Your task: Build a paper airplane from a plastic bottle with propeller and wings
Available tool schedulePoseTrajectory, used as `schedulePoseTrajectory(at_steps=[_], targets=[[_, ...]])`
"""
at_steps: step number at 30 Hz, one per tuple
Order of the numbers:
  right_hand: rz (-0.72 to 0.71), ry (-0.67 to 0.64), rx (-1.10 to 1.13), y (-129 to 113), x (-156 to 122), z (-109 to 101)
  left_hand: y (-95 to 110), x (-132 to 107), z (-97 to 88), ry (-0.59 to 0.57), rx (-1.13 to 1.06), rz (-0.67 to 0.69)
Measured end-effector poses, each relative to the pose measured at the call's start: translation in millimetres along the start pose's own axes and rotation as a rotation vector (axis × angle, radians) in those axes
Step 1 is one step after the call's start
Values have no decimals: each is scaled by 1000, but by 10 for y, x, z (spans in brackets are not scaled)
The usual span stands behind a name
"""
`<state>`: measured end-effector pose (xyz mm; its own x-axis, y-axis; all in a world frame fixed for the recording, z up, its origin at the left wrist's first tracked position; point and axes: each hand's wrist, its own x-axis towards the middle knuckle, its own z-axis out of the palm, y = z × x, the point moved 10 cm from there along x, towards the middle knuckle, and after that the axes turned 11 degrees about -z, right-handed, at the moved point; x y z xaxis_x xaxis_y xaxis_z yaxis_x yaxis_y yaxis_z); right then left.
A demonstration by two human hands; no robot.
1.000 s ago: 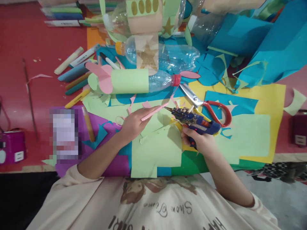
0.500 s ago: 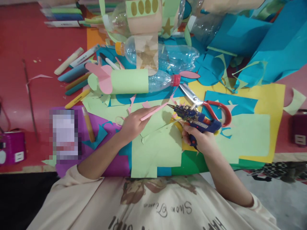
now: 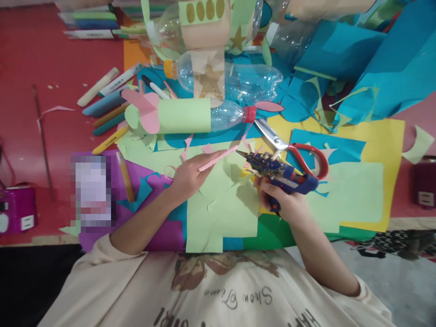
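My left hand (image 3: 192, 178) is closed on a narrow pink paper piece (image 3: 218, 159), seen nearly edge-on and slanting up to the right. In my right hand (image 3: 284, 197) is a blue glue gun (image 3: 289, 177), its metal nozzle pointing left, a short gap from the paper's tip. My fingers wrap round its handle. Light green paper sheets (image 3: 223, 218) lie beneath both hands. Just beyond them rests a plastic bottle (image 3: 228, 113) with a red cap, a green paper wrap and pink paper shapes at both ends. Scissors (image 3: 308, 159) with red handles lie behind the glue gun.
Several markers (image 3: 105, 109) lie at the left, above a phone (image 3: 91, 190) with a blurred screen on purple paper (image 3: 166, 236). More decorated bottles (image 3: 252, 79) stretch across the back. Blue sheets (image 3: 391, 68) and cut scraps cover the right. A table edge runs near my shirt.
The glue gun has drawn slightly down and right, its nozzle now apart from the pink paper's tip. My left hand has hardly moved.
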<state>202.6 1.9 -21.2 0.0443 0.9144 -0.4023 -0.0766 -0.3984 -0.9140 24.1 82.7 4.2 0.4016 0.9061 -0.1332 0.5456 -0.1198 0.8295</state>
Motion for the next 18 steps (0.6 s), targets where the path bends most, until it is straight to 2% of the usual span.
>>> schedulePoseTrajectory(at_steps=[4, 10, 18], targets=[[19, -56, -43, 33, -33, 63, -2, 1, -2, 2, -1, 8], [4, -30, -58, 27, -5, 40, -25, 5, -10, 15, 4, 3], [15, 21, -43, 41, 4, -19, 71, 1, -9, 2, -12, 53]])
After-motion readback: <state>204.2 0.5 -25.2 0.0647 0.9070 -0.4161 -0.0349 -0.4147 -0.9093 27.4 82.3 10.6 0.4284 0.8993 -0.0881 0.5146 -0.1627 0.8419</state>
